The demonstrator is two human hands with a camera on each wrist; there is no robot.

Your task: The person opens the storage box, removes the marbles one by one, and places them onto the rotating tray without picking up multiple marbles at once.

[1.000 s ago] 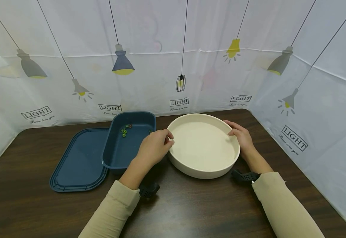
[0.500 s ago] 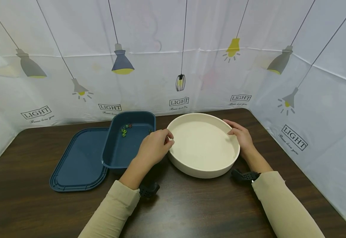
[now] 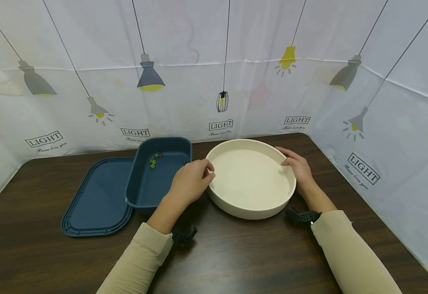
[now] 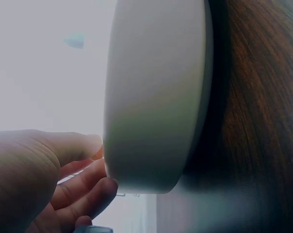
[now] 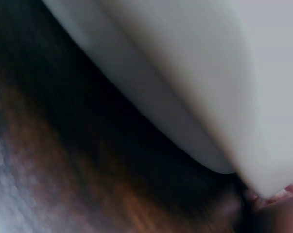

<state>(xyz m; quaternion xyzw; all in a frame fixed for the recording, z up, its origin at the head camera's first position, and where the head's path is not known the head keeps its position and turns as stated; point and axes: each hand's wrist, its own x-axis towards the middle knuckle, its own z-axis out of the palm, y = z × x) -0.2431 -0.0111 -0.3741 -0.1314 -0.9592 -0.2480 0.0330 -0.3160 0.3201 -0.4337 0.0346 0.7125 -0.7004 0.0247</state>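
A round, shallow cream basin [image 3: 250,179] stands on the dark wooden table with nothing visible inside it. At its left rim my left hand [image 3: 192,179] pinches the edge between thumb and fingers. The left wrist view shows the thumb [image 4: 76,147] on the rim and the fingertips against the outer wall [image 4: 153,97]. On the opposite side my right hand [image 3: 297,168] grips the right rim, thumb over the inside edge. Seen from the right wrist, the basin's underside [image 5: 151,92] fills much of the view, and most of that hand is hidden.
Left of the basin, partly behind my left forearm, is a deep blue rectangular box [image 3: 148,185] holding several small green and reddish pieces [image 3: 153,162]. A flat blue lid [image 3: 99,200] lies beside it. A white curtain [image 3: 184,102] with printed lamps hangs behind the table [image 3: 236,261].
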